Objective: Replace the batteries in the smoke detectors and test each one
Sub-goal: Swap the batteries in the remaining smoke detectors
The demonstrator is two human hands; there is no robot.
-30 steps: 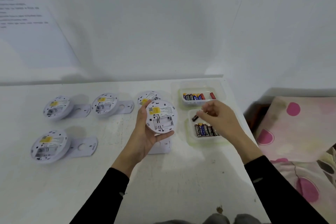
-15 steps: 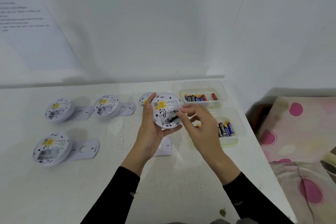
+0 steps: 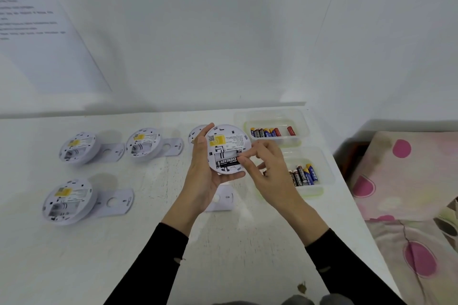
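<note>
My left hand grips a round white smoke detector held upright with its back facing me, yellow label at the top. A black battery lies across its open battery bay. My right hand pinches the battery's right end with thumb and forefinger. Three more detectors lie back-up on the table: one at the far left, one beside it, one nearer me. A fourth detector is mostly hidden behind my left hand.
Two clear plastic trays sit at the table's right: the far tray and the near tray, each with several batteries. Flat white mounting plates lie beside the detectors, one under my hands. The table edge borders a pink-dotted cloth.
My right hand carried a black battery from the near tray to the detector and set it into the bay. My left hand lifted the detector slightly.
</note>
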